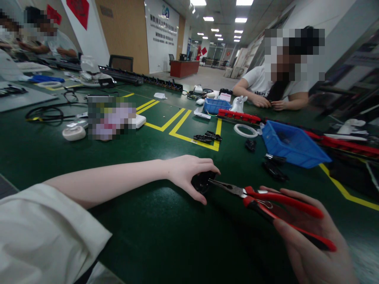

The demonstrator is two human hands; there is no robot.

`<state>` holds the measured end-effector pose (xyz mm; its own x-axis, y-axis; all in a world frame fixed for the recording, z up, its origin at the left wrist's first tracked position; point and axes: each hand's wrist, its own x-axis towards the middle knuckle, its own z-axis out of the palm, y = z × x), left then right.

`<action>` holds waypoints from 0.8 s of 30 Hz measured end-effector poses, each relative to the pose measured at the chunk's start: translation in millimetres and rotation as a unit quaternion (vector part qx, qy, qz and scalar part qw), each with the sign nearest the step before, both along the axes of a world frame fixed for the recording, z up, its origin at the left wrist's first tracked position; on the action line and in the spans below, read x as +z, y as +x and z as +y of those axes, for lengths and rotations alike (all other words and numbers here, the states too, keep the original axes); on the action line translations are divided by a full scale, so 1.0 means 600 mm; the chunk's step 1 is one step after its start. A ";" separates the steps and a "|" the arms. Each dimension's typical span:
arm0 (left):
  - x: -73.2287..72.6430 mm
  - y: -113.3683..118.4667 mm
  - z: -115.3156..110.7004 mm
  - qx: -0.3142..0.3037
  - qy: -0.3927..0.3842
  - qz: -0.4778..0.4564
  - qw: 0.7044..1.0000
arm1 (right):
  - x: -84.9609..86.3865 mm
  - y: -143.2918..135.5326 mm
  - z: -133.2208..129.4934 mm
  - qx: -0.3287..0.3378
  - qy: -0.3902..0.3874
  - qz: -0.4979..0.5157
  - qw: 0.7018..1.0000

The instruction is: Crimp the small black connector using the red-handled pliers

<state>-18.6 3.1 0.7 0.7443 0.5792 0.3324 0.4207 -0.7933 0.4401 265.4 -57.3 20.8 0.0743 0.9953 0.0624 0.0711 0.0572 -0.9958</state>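
Note:
My left hand (189,173) is wrapped around a small black plastic part (201,183), thumb on the near side and fingers on the far side. Much of that part is hidden by the hand. In my right hand (322,240) is a pair of needle-nose pliers (251,196) with red and black handles. Their tips meet the right side of the black part; whether they pinch anything there is too small to tell. Further back lie several black plastic pieces (207,137) beside yellow tape.
A blue bin (293,144) stands at right, with black parts (275,169) and a white ring (245,131) near it. Cables (56,114), a white case (74,133) and a small blue tray (217,105) also lie on the green table (166,240). A person (275,90) sits across.

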 end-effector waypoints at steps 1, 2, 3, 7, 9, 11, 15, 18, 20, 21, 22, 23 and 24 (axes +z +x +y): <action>0.000 0.001 -0.001 0.003 0.000 0.003 1.000 | 0.000 0.000 0.001 -0.001 -0.004 0.007 1.000; 0.001 0.001 -0.001 0.003 0.001 0.004 1.000 | 0.000 0.001 0.002 -0.002 -0.007 0.011 1.000; 0.001 0.001 -0.001 0.003 0.001 0.005 1.000 | -0.001 0.001 0.003 -0.001 -0.010 0.012 1.000; 0.003 0.001 -0.001 -0.007 0.004 0.006 1.000 | -0.003 0.004 0.005 -0.003 -0.016 0.019 1.000; 0.002 0.000 0.001 -0.019 0.005 0.005 1.000 | -0.004 0.005 0.005 -0.006 -0.016 0.016 1.000; 0.001 -0.001 0.004 -0.035 0.004 0.004 0.999 | -0.004 0.005 0.004 -0.005 -0.007 0.000 1.000; -0.001 -0.003 0.010 -0.050 0.005 0.004 0.999 | -0.001 0.004 -0.001 -0.008 0.026 -0.046 0.999; 0.000 -0.003 0.009 -0.051 0.005 0.004 0.999 | 0.001 0.004 -0.004 -0.013 0.029 -0.065 0.997; 0.000 -0.002 0.006 -0.046 0.005 0.000 0.999 | 0.002 0.003 -0.004 -0.014 0.031 -0.065 0.997; 0.001 -0.001 0.004 -0.039 0.007 -0.004 0.999 | 0.003 0.003 -0.004 -0.012 0.029 -0.062 0.998; 0.001 0.000 0.003 -0.033 0.011 -0.008 0.999 | 0.003 0.003 -0.004 -0.011 0.027 -0.058 0.998; 0.002 0.000 0.002 -0.029 0.014 -0.008 0.999 | 0.003 0.003 -0.003 -0.011 0.024 -0.053 0.998; 0.002 0.001 0.001 -0.027 0.016 -0.005 1.000 | 0.003 0.003 -0.003 -0.013 0.020 -0.049 0.999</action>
<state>-17.9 3.5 1.9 0.7705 0.5277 0.3576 0.3726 -0.8280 0.4190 267.1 -59.1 22.4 0.0914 0.9896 0.1111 0.1695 0.0945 -0.9810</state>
